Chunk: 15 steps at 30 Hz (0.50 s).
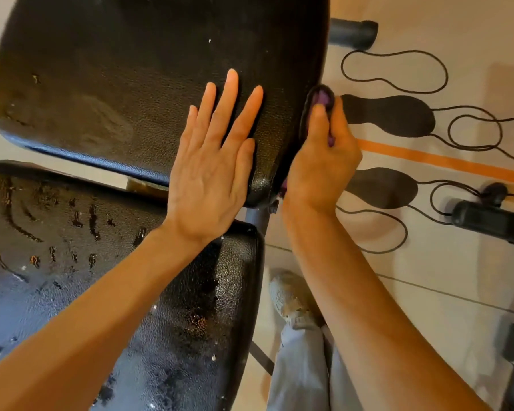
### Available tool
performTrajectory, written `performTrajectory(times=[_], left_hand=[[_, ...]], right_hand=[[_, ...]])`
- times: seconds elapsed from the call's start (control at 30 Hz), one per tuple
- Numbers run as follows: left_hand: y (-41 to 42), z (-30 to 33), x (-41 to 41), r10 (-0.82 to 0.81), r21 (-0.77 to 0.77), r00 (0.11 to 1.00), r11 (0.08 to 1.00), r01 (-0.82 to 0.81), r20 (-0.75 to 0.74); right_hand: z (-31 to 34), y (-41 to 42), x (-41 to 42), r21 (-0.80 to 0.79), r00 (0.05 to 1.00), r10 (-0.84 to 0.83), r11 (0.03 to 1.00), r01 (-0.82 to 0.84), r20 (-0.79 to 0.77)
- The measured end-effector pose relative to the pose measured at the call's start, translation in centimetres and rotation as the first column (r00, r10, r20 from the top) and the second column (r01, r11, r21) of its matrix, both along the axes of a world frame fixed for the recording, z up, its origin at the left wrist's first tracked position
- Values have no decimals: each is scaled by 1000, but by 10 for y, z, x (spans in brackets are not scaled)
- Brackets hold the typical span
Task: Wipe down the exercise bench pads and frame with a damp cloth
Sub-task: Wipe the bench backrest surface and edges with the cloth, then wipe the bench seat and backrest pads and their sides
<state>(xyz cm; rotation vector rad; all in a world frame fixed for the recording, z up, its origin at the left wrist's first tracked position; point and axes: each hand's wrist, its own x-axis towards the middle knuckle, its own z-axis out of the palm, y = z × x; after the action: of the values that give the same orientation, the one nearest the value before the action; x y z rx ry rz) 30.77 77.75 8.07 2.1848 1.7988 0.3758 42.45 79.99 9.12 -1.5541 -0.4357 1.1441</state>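
The right hand's grip [321, 152] pinches a purple cloth [321, 97] against the upper pad's [116, 84] side edge; the left hand [214, 161] lies spread flat on top. Steady pressure along the seam serves best.

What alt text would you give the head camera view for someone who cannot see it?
A person's right hand presses a purple cloth against the side edge of a black bench pad while the left hand lies flat on top. A nearer pad glistens wet.
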Motion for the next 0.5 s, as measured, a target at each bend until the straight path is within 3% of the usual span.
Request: performTrajectory(times=[0.07,0.23,0.5], left_hand=[[-1,1,0,2,-3,1000,1000,-2,4],[0,6,1,9,-44,1000,999,-9,12],[-49,23,-6,270,-109,962,958,-264,47]], right_hand=[[-2,-20,-7,3,1000,-10,1000,10,9],[7,-107,-15,-65,956,143,984,-165,-256],[30,-100,43,-45,925,377,924,-379,-33]])
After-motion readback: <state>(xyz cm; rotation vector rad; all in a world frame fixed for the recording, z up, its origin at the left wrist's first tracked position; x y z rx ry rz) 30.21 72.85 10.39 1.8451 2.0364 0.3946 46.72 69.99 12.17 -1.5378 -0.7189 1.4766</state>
